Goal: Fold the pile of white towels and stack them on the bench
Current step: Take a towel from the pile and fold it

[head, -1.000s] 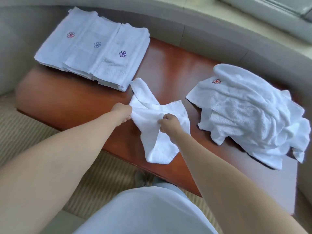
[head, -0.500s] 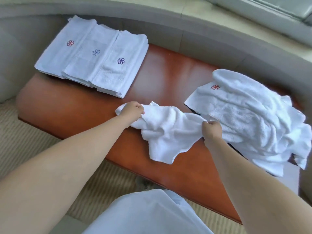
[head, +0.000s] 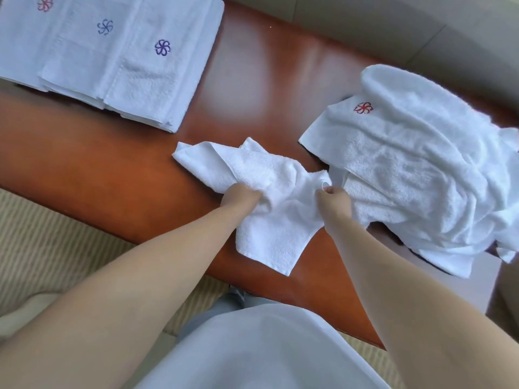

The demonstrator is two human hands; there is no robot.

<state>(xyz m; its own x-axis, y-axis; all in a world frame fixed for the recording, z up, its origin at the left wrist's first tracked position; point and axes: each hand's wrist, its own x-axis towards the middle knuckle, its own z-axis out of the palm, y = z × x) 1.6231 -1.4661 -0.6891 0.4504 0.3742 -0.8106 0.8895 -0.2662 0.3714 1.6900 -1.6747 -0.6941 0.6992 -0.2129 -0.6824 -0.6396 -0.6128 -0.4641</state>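
A small white towel [head: 261, 175] lies crumpled in the middle of the brown wooden bench [head: 112, 169]. My left hand [head: 241, 196] grips a bunched fold of it at its centre. My right hand [head: 332, 196] pinches its right edge, close to the pile. The pile of unfolded white towels [head: 415, 169], with a red flower mark on top, sits at the right end of the bench. Folded white towels [head: 112, 51] with red and purple flower marks lie overlapped at the far left.
A grey upholstered surface [head: 393, 32] curves behind the bench. A striped beige carpet [head: 42, 248] lies below its near edge. My light-coloured clothing [head: 252, 346] fills the bottom centre.
My hands came back together after spreading apart along the towel. The left hand moved from the towel's left corner to its middle. The view moved closer to the bench.
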